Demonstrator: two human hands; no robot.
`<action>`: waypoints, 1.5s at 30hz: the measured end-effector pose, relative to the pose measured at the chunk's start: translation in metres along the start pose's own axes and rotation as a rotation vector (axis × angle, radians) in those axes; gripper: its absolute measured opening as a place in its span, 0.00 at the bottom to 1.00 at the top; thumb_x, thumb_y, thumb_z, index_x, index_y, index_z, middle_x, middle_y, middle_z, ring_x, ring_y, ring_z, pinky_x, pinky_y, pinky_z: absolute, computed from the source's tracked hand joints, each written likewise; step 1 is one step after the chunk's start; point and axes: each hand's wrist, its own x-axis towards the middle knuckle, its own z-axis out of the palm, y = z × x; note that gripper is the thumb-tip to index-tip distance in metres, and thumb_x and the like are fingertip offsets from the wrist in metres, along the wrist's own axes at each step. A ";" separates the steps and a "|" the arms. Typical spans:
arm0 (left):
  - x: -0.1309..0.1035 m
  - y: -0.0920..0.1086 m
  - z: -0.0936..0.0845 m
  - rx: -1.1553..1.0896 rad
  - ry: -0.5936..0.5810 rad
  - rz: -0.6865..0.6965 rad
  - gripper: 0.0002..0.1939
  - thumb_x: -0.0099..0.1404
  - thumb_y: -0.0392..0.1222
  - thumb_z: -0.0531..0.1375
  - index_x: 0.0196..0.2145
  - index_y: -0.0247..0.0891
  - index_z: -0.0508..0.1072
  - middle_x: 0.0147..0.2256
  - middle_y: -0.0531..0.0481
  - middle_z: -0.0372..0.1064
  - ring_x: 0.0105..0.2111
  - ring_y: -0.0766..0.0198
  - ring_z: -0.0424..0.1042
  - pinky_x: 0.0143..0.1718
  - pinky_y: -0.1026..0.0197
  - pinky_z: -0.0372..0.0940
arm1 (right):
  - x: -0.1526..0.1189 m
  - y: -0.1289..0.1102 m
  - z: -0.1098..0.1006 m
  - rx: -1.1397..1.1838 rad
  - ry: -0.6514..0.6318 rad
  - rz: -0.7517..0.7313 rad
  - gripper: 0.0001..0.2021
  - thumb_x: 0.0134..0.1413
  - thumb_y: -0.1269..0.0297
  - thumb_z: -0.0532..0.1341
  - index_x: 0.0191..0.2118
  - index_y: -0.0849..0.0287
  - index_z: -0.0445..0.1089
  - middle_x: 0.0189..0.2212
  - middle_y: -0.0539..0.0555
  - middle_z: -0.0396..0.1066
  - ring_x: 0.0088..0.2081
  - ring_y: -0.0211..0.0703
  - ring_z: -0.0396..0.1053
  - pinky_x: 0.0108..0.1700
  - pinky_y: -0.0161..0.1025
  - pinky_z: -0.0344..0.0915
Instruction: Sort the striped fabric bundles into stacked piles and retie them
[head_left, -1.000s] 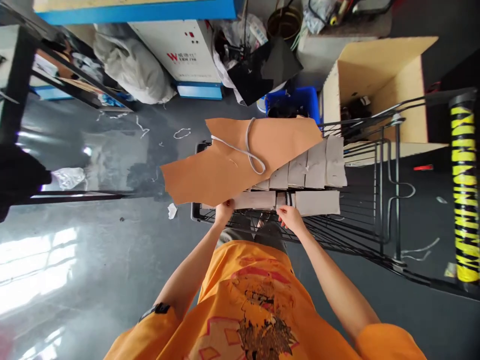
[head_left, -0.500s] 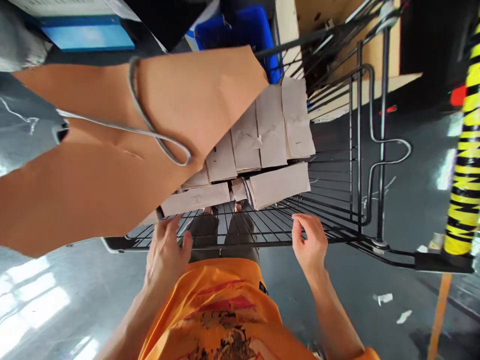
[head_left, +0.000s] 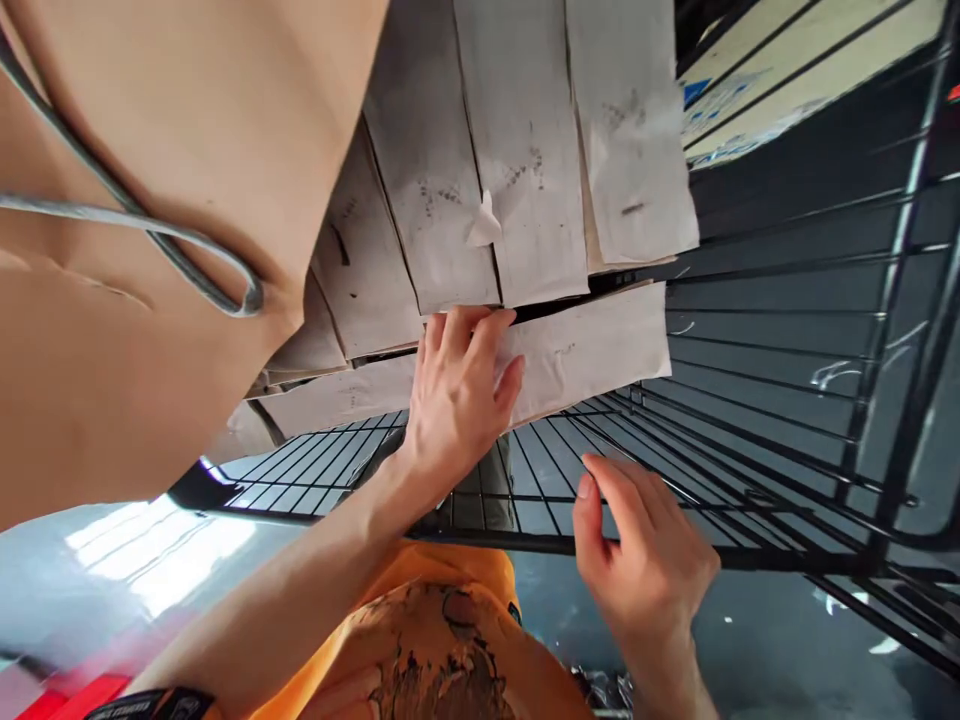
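Fingers of the left hand [head_left: 454,405] bend over the front stack [head_left: 592,355], below the back stacks [head_left: 532,180]; whether they grip, I cannot tell. The right hand [head_left: 649,545] curls above the rim of the black wire cart [head_left: 787,560] holding the stacks, its pinch unclear. A brown sheet [head_left: 187,400] bearing a cord [head_left: 244,295] overlaps them. Glossy grey floor [head_left: 780,640] shows glare [head_left: 161,550] leftward, scraps [head_left: 885,646] rightward.

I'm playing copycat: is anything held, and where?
The left hand is at the far edge of the front strips; whether it grips is unclear. The right hand holds nothing visible.
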 end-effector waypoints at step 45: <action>-0.003 -0.006 0.003 -0.011 0.009 0.035 0.12 0.71 0.34 0.59 0.51 0.39 0.71 0.47 0.43 0.70 0.45 0.53 0.66 0.49 0.47 0.68 | -0.002 0.002 0.003 -0.052 0.011 -0.025 0.06 0.69 0.70 0.60 0.47 0.61 0.73 0.36 0.52 0.81 0.34 0.41 0.77 0.37 0.38 0.65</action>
